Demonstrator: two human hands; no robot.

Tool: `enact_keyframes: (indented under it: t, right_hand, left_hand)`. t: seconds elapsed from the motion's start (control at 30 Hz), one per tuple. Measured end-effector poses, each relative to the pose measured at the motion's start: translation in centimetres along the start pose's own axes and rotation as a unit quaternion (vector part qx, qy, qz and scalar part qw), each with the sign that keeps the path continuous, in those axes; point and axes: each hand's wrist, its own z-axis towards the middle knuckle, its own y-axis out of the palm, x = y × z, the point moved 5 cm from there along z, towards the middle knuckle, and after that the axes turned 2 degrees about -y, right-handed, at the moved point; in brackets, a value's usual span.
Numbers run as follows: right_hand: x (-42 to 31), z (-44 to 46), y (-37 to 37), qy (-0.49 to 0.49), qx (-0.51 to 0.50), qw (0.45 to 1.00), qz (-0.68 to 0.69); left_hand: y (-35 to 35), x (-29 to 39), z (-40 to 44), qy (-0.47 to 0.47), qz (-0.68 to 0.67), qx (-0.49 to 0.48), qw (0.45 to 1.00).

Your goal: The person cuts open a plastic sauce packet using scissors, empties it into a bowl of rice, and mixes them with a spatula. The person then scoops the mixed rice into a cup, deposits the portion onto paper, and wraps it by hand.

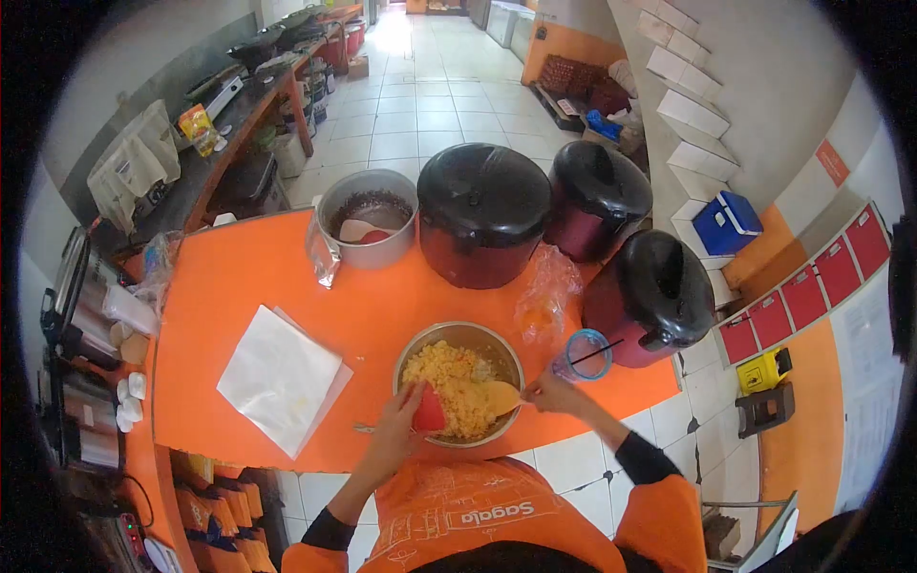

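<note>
A metal bowl (517, 355) holding yellow rice (463, 372) stands near the front edge of the orange table (382, 315). My left hand (394, 430) grips a small red bowl (431, 411) over the left side of the rice. On the other side, my right hand (554, 393) is closed on the handle of a pale yellow paddle (500, 397), whose blade rests in the rice. A clear cup (586, 355) with a blue rim and dark straw stands just beyond my right hand.
White paper sheets (280, 377) lie on the left. Behind the bowl are a grey pot (368, 250), three dark lidded containers (484, 215), and a plastic bag (547, 296). Metal cookers (91, 382) stand at far left.
</note>
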Motion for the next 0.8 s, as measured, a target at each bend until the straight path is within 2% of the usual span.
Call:
enact_keyframes:
  t: [0.07, 0.1, 0.17, 0.2, 0.27, 0.3, 0.37, 0.4, 0.47, 0.5, 0.57, 0.63, 0.67, 0.73, 0.8]
  right_hand:
    - [0.5, 0.5, 2.2, -0.028, 0.069, 0.996, 0.045]
    - [0.4, 0.2, 3.4, -0.028, 0.070, 0.996, 0.046]
    - [-2.0, -1.3, 4.1, -0.171, 0.224, 0.958, -0.052]
    - [-2.9, -1.6, 4.9, -0.169, 0.225, 0.958, -0.049]
    - [-4.9, -1.9, 7.3, -0.103, 0.149, 0.959, -0.219]
    - [-5.7, -2.2, 8.6, -0.102, 0.149, 0.960, -0.216]
    - [-7.5, -3.2, 10.8, -0.158, 0.210, 0.918, -0.297]
    - [-7.3, -3.5, 11.2, -0.155, 0.211, 0.919, -0.294]
    - [-8.0, -4.0, 12.4, -0.206, 0.202, 0.844, -0.451]
    - [-7.4, -4.2, 11.8, -0.203, 0.203, 0.846, -0.450]
    - [-6.0, -4.4, 8.0, -0.246, 0.166, 0.940, -0.168]
    - [-5.3, -3.9, 3.3, -0.129, 0.136, 0.964, -0.187]
    - [-5.2, -4.0, 1.1, -0.130, 0.136, 0.964, -0.188]
    - [-4.2, -4.0, -1.2, -0.082, 0.082, 0.990, -0.081]
    - [-2.0, -1.1, 2.1, -0.117, 0.097, 0.988, -0.034]
  left_hand:
    - [2.1, -1.0, 0.0, 0.008, -0.012, -0.013, 1.000]
    - [2.9, -1.4, 0.0, 0.008, -0.013, -0.008, 1.000]
    - [3.6, -1.3, 0.0, 0.010, -0.014, -0.009, 1.000]
    - [3.6, -1.2, 0.0, 0.012, -0.017, -0.001, 1.000]
    - [3.6, -0.8, 0.0, 0.014, -0.019, 0.002, 1.000]
    - [3.4, -0.4, 0.0, 0.007, -0.019, 0.011, 1.000]
    - [3.6, -0.5, -0.2, 0.001, -0.018, 0.015, 1.000]
    - [3.8, -1.0, -0.1, 0.005, -0.024, 0.032, 0.999]
    - [3.7, -1.3, -0.2, 0.014, -0.029, 0.044, 0.999]
    - [3.6, -1.4, -0.3, 0.017, -0.035, 0.043, 0.998]
    - [3.4, -1.0, -0.2, 0.024, -0.041, 0.042, 0.998]
    - [2.9, -0.3, -0.1, 0.021, -0.055, 0.028, 0.998]
    - [3.1, -0.7, -0.2, 0.021, -0.054, 0.029, 0.998]
    - [3.8, -1.9, -0.2, -0.001, -0.099, 0.009, 0.995]
    - [3.6, -1.8, -0.1, 0.012, -0.084, 0.000, 0.996]
